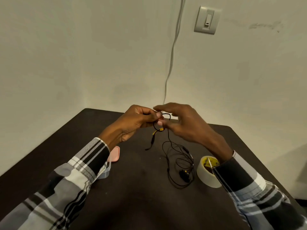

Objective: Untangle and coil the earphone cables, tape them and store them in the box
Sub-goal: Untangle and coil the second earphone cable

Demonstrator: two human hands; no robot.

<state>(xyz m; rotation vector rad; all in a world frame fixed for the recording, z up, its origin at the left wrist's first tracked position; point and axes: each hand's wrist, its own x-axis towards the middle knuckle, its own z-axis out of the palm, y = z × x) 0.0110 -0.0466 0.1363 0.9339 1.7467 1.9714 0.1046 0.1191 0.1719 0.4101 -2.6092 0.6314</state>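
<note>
on the table, black earphone cable loosely tangled.

Both forearms in plaid sleeves reach forward above the table. The left hand has its fingers curled into a pinching grip. The right hand, just beside it, spreads relaxed fingers.

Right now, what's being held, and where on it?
The left hand pinches the black earphone cable at its raised loop; the right hand hovers open beside it.
</note>
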